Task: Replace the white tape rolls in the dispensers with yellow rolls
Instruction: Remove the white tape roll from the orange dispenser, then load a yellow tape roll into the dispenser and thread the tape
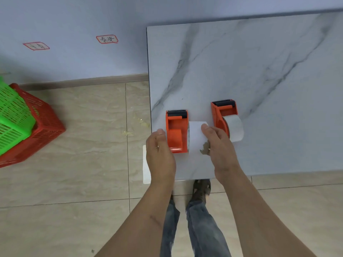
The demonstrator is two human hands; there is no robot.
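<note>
Bracing: my left hand (160, 153) lies flat-sided against the outer wall of the near dispenser (176, 131), thumb up by its top edge, fingers loosely curved. It presses more than it grips; I judge it is there to stop the body sliding.

Pulling hand: my right hand (218, 145) is half-closed on the white roll (196, 138), thumb on the roll's upper face, fingers wrapped over its right side and hidden behind it.

White roll, near unit: it stands clear of the dispenser's open right side, touching or just beside it. I cannot tell whether it still sits on the hub.

Step in hand: by my reading, drawing the first white roll sideways out of its holder.

Second dispenser: far dispenser (223, 115) stands to the right, a little further back, with its own second white roll (234, 127) seated and untouched. Both cutters point away from me, so the open sides face right.

Surface: marbled table (259, 71), both units set near its front-left corner, within easy reach.

Yellow rolls: none visible anywhere in view.

Floor: stacked baskets (22, 123), green inside red, well off to the left; contents not visible.

Risk: a light dispenser may lift with the roll if the left hand slackens.
</note>
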